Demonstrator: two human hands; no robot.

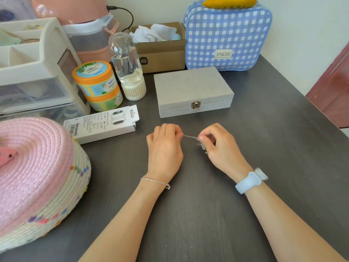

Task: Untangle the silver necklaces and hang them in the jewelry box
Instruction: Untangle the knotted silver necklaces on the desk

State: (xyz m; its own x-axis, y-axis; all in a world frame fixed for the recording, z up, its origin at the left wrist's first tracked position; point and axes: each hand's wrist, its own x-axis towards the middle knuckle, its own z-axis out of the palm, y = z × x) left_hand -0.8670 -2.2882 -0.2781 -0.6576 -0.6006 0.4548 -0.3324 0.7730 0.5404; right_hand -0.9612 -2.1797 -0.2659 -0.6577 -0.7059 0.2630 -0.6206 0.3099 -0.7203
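A tangle of thin silver necklaces [196, 139] is stretched between both hands just above the dark table [283, 148]. My left hand [165, 148] pinches one end of the chain with closed fingers. My right hand [219, 146] pinches the other side, and a small bunch of chain hangs below its fingertips. Behind the hands stands the grey jewelry box [192, 89], lid shut and its metal clasp [195, 105] fastened, facing me. The chain parts inside the fists are hidden.
A pink and white woven basket [37, 182] fills the near left. A white carton [102, 123], two orange-lidded jars [94, 80], a clear bottle [128, 67] and a drawer organiser [34, 63] crowd the left. A cardboard box [162, 52] and blue checked bag [226, 35] stand behind.
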